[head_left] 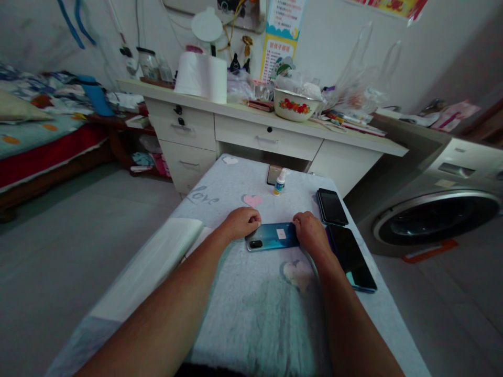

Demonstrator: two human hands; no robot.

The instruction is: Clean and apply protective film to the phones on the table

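Note:
A blue smartphone (269, 238) lies back up on the cloth-covered table (251, 303), its camera block at the left end and a small white label near its middle. My left hand (242, 222) is closed at the phone's upper left corner, fingers curled in. At the other end, my right hand (309, 230) has its fingers pinched on the phone's right edge. Beyond the phone stands a small white spray bottle (279, 183) with a blue and yellow label. Another phone (274, 174) lies behind that bottle.
Right of my right hand lie a dark-screened tablet (351, 256) and a stacked black phone (332, 206). White folded sheets (157, 262) rest along the table's left side. A white desk (267, 139) stands behind, a washing machine (440, 209) to the right, a bed (47, 141) far left.

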